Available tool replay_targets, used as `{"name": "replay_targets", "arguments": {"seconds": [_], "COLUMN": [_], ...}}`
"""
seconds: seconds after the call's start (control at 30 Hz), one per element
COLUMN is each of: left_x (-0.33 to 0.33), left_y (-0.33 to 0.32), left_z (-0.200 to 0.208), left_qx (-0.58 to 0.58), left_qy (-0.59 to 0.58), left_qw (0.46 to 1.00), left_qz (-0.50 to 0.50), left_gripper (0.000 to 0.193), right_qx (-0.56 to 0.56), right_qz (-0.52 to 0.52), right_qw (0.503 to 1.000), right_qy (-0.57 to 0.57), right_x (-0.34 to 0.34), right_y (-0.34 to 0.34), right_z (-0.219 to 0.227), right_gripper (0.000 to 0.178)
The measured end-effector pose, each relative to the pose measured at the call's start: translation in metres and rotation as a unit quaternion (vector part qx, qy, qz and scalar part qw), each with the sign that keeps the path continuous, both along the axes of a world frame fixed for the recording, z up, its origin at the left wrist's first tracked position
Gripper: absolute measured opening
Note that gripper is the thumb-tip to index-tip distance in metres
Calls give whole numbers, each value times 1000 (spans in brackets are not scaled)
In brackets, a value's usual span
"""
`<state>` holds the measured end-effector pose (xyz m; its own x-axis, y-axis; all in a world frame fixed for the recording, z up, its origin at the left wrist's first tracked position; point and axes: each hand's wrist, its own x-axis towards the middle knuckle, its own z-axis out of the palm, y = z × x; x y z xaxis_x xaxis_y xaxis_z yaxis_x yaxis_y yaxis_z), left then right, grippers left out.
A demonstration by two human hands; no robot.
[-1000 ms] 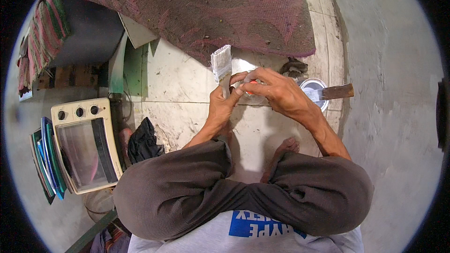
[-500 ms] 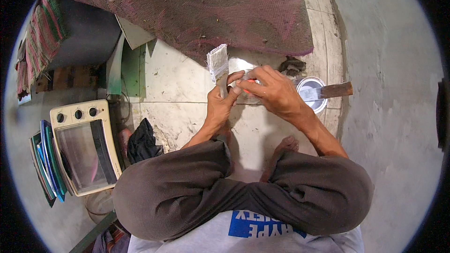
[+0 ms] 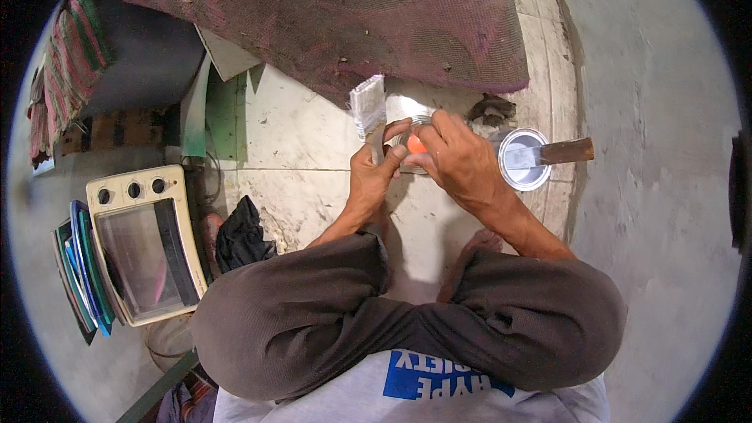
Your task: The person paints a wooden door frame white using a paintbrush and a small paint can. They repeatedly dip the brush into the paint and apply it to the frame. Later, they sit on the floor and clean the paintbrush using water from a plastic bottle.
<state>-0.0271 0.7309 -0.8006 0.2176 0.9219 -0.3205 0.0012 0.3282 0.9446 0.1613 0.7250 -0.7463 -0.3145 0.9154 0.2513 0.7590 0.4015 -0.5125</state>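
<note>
My left hand (image 3: 373, 176) is closed round the handle of a flat paintbrush (image 3: 368, 103), whose pale, paint-coated bristles point away from me. Its thumb and forefinger also reach to the near side of a round, silvery ridged tin (image 3: 421, 119) on the floor. A bright orange round cap (image 3: 416, 143) shows at the middle of that tin, between my hands. My right hand (image 3: 470, 160) comes over from the right, with its thumb and bent fingers closed about the orange cap. Both hands partly hide the tin.
An uncovered paint can (image 3: 507, 180) stands to the right, a wooden-handled flat tool (image 3: 572, 150) resting across it. A dark crumpled rag (image 3: 491, 110) lies behind. A purple-brown mat (image 3: 376, 16) covers the far floor. At left are a cream toaster oven (image 3: 145, 247) and a black cloth (image 3: 243, 236).
The fingers of my right hand have turned about the orange cap, and more of its orange top shows. The brush in my left hand has shifted slightly right.
</note>
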Motion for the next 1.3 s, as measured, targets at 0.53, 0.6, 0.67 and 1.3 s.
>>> {"name": "replay_targets", "arguments": {"seconds": [0.53,0.6,0.67,1.3], "left_x": [5,2,-1,-63], "left_y": [-3,-1,0,15], "left_z": [3,2,1,49], "left_qx": [11,16,16,162], "left_qy": [-3,-3,6,48], "left_qw": [1000,1000,1000,984], "left_qz": [7,-8,-9,47], "left_gripper": [40,46,51,39], "right_qx": [28,8,-68,-186], "right_qz": [-20,-39,-51,-256], "right_qw": [995,991,986,914], "right_qy": [94,131,141,255], "right_x": [-1,12,39,144], "right_y": [-13,-25,-51,-76], "right_z": [-12,-17,-20,6], "right_gripper": [42,41,38,24]}}
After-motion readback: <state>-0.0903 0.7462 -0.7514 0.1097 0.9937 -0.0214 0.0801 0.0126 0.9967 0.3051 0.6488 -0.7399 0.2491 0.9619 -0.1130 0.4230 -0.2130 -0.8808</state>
